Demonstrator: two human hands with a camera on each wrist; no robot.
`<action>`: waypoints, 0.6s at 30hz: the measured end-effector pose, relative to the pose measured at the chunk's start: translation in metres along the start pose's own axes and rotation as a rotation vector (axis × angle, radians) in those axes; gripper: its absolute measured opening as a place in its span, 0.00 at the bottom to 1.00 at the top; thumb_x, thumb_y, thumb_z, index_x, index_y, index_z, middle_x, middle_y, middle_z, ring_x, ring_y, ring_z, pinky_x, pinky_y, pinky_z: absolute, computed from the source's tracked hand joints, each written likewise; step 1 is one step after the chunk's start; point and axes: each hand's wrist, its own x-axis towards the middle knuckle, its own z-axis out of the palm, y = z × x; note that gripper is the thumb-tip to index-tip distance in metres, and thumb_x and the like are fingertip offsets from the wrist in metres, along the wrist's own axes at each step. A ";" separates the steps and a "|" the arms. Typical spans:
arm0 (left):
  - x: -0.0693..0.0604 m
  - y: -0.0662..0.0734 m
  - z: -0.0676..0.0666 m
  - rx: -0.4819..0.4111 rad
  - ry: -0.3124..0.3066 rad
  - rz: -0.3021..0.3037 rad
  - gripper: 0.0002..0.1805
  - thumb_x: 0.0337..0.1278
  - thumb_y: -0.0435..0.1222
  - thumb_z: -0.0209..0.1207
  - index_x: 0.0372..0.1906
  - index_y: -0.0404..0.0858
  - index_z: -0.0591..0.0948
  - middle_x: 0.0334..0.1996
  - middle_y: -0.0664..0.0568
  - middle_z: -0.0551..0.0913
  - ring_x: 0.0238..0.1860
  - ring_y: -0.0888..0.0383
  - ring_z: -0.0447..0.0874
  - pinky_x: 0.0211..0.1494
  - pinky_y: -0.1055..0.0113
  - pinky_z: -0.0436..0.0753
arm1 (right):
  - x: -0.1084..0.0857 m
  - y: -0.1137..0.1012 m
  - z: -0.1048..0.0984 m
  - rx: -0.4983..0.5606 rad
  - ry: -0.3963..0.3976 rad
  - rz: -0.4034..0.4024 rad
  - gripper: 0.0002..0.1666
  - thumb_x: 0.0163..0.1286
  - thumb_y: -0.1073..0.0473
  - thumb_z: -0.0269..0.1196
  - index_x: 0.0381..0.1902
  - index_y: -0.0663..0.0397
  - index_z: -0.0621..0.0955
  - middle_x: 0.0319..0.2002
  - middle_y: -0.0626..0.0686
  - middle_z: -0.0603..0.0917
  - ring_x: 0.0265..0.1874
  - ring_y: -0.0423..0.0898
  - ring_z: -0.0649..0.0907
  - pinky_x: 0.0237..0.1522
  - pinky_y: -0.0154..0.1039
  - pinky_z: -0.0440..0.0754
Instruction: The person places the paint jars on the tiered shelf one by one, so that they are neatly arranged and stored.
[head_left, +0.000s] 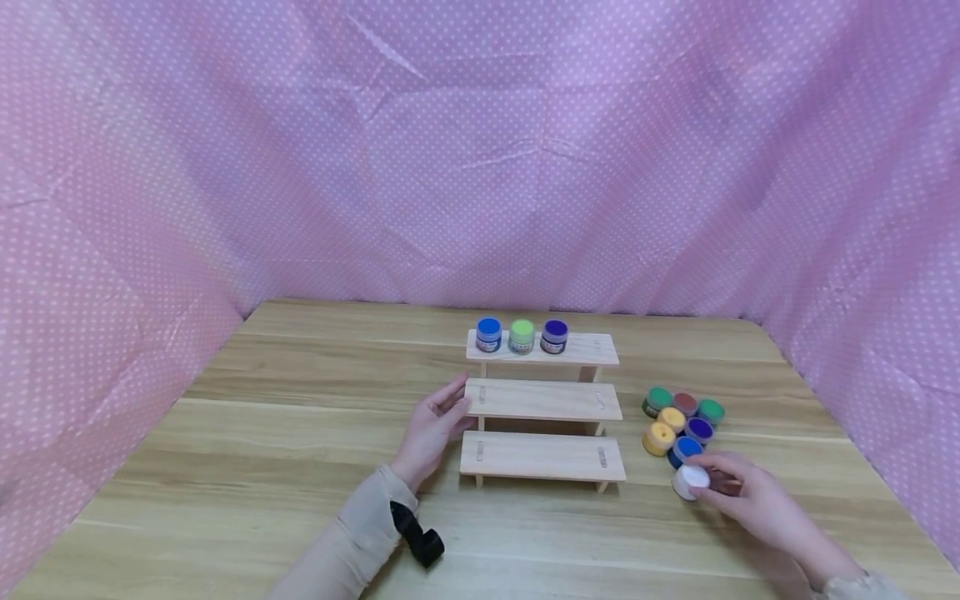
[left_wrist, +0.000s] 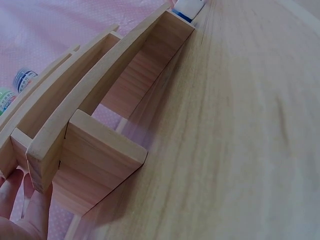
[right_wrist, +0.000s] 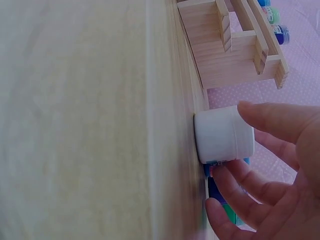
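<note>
A three-step wooden display rack [head_left: 542,456] stands on the table, with a blue-lidded paint jar [head_left: 489,335], a light-green one [head_left: 522,337] and a purple one [head_left: 554,337] in a row on its top step. My left hand [head_left: 433,432] is at the rack's left side; its fingertips [left_wrist: 37,210] touch the ends of the steps, fairly straight. To the right of the rack, my right hand [head_left: 757,504] pinches a white jar [right_wrist: 222,134] between thumb and fingers. That jar sits on the tabletop, at the near end of a cluster of paint jars.
The cluster holds a blue jar [head_left: 684,451], a purple jar [head_left: 699,430], two yellow-orange jars [head_left: 659,437], a red-brown jar [head_left: 684,404] and two green jars [head_left: 658,400]. A pink dotted cloth [head_left: 480,167] hangs around the table [head_left: 300,400]. A black strap [head_left: 416,533] hangs from the left cuff.
</note>
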 end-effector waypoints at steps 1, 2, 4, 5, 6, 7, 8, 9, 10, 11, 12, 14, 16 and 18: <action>0.000 0.000 0.000 -0.003 0.001 -0.002 0.26 0.66 0.28 0.51 0.68 0.33 0.64 0.66 0.37 0.68 0.62 0.44 0.73 0.57 0.55 0.80 | 0.000 0.000 0.000 -0.002 0.001 0.000 0.22 0.57 0.60 0.69 0.50 0.63 0.80 0.48 0.65 0.81 0.36 0.24 0.76 0.37 0.31 0.84; 0.000 0.000 0.000 -0.007 0.003 -0.005 0.26 0.66 0.28 0.51 0.68 0.33 0.64 0.66 0.37 0.68 0.62 0.44 0.73 0.57 0.56 0.80 | 0.000 0.001 0.000 -0.004 -0.001 0.000 0.23 0.57 0.60 0.69 0.50 0.63 0.80 0.48 0.65 0.81 0.36 0.25 0.77 0.37 0.32 0.85; 0.000 0.000 0.000 -0.004 0.004 -0.005 0.26 0.66 0.28 0.51 0.68 0.33 0.64 0.66 0.37 0.68 0.62 0.44 0.73 0.57 0.56 0.80 | -0.001 0.001 0.000 -0.001 -0.002 0.002 0.23 0.57 0.60 0.69 0.50 0.64 0.79 0.48 0.66 0.81 0.36 0.25 0.77 0.37 0.33 0.85; 0.000 0.000 0.000 -0.003 0.003 -0.005 0.26 0.66 0.28 0.51 0.68 0.33 0.64 0.66 0.37 0.68 0.62 0.44 0.73 0.58 0.55 0.80 | -0.001 0.002 0.000 0.003 0.000 0.002 0.23 0.57 0.60 0.69 0.50 0.64 0.79 0.48 0.66 0.81 0.36 0.25 0.77 0.37 0.33 0.85; 0.000 0.000 0.000 -0.001 0.004 -0.005 0.26 0.66 0.28 0.51 0.68 0.33 0.64 0.66 0.37 0.67 0.62 0.44 0.73 0.58 0.55 0.80 | -0.002 0.002 0.000 0.007 0.001 -0.001 0.23 0.57 0.61 0.69 0.50 0.65 0.79 0.48 0.66 0.81 0.36 0.24 0.77 0.37 0.32 0.85; 0.001 0.001 0.001 -0.003 0.005 -0.007 0.26 0.66 0.28 0.51 0.68 0.33 0.64 0.66 0.37 0.68 0.62 0.44 0.73 0.58 0.55 0.80 | -0.002 0.003 0.000 0.016 0.002 -0.005 0.23 0.58 0.61 0.68 0.50 0.65 0.79 0.47 0.66 0.81 0.36 0.24 0.77 0.36 0.31 0.85; 0.001 0.001 0.001 -0.003 0.006 -0.006 0.26 0.66 0.28 0.51 0.68 0.33 0.64 0.66 0.37 0.68 0.62 0.44 0.73 0.58 0.55 0.79 | -0.003 0.003 0.000 0.023 0.001 -0.009 0.23 0.58 0.61 0.68 0.50 0.65 0.78 0.47 0.66 0.81 0.36 0.23 0.76 0.36 0.29 0.84; 0.001 0.001 0.001 -0.001 0.005 -0.004 0.26 0.66 0.29 0.51 0.68 0.33 0.64 0.66 0.37 0.68 0.61 0.45 0.73 0.58 0.55 0.79 | -0.003 0.003 0.000 0.033 0.004 -0.016 0.22 0.58 0.62 0.68 0.49 0.65 0.78 0.46 0.66 0.82 0.36 0.22 0.75 0.36 0.27 0.83; 0.001 0.001 0.001 -0.002 0.005 -0.004 0.26 0.66 0.28 0.51 0.68 0.33 0.64 0.66 0.37 0.68 0.61 0.45 0.73 0.58 0.55 0.79 | -0.004 0.004 0.000 0.042 0.005 -0.025 0.22 0.58 0.62 0.68 0.49 0.66 0.78 0.46 0.65 0.82 0.36 0.21 0.75 0.35 0.26 0.83; 0.001 0.001 0.000 -0.003 0.004 -0.002 0.26 0.66 0.28 0.51 0.68 0.33 0.64 0.66 0.37 0.68 0.61 0.45 0.74 0.58 0.55 0.80 | -0.004 0.005 0.000 0.054 0.004 -0.035 0.22 0.58 0.63 0.68 0.49 0.66 0.78 0.45 0.65 0.82 0.36 0.21 0.75 0.35 0.26 0.82; 0.002 0.001 0.000 -0.003 0.003 -0.002 0.26 0.66 0.28 0.51 0.68 0.33 0.64 0.66 0.36 0.68 0.61 0.46 0.74 0.57 0.55 0.80 | -0.005 0.006 0.000 0.064 0.001 -0.044 0.21 0.58 0.64 0.68 0.49 0.66 0.78 0.45 0.64 0.82 0.36 0.21 0.75 0.35 0.25 0.82; 0.002 0.001 0.000 -0.005 0.000 -0.003 0.26 0.66 0.28 0.51 0.68 0.33 0.64 0.66 0.36 0.68 0.60 0.46 0.74 0.57 0.56 0.80 | -0.005 0.007 0.000 0.077 0.003 -0.060 0.20 0.57 0.65 0.68 0.48 0.66 0.78 0.43 0.62 0.83 0.36 0.21 0.75 0.34 0.24 0.82; 0.002 0.000 0.000 -0.001 -0.006 0.000 0.26 0.66 0.28 0.51 0.68 0.32 0.64 0.66 0.36 0.67 0.60 0.46 0.74 0.56 0.56 0.81 | -0.006 0.008 0.001 0.080 0.007 -0.078 0.20 0.57 0.66 0.68 0.47 0.66 0.78 0.42 0.59 0.83 0.36 0.22 0.76 0.34 0.25 0.82; 0.001 0.000 0.000 -0.001 -0.009 -0.004 0.26 0.66 0.28 0.51 0.68 0.32 0.64 0.66 0.37 0.67 0.61 0.46 0.73 0.57 0.56 0.80 | -0.008 0.009 0.001 0.071 0.009 -0.082 0.19 0.57 0.65 0.68 0.46 0.65 0.79 0.40 0.56 0.83 0.36 0.22 0.76 0.34 0.24 0.82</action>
